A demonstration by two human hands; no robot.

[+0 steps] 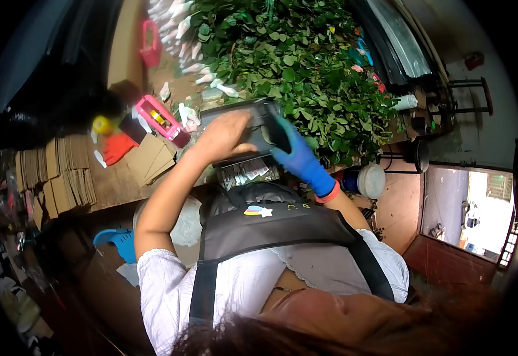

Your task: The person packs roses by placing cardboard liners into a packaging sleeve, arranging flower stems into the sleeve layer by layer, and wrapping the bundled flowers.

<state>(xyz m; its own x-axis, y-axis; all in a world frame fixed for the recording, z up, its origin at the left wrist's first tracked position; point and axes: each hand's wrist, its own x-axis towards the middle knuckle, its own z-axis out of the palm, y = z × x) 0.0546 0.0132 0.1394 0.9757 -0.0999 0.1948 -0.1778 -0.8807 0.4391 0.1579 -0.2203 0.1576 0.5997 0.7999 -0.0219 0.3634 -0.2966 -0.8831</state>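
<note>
A dark rectangular case or tray (230, 113) lies at the table's front edge, slightly tilted. My bare left hand (226, 135) reaches over it from the left, its thumb apart from the bent fingers. On the case's right side, my right hand (297, 155), in a blue glove with an orange cuff, grips the edge, its fingers partly hidden. Small printed pieces (248, 172) show just below the case. Behind and right of it spreads a big heap of green leafy stems (312, 77).
Left of my hands are a pink tape dispenser (163, 121), brown cardboard pieces (152, 159), a red cloth (116, 148) and stacked cardboard (69, 175). White-wrapped bundles (179, 26) line the heap's left. A white bucket (370, 181) is at the right, a blue chair (116, 240) lower left.
</note>
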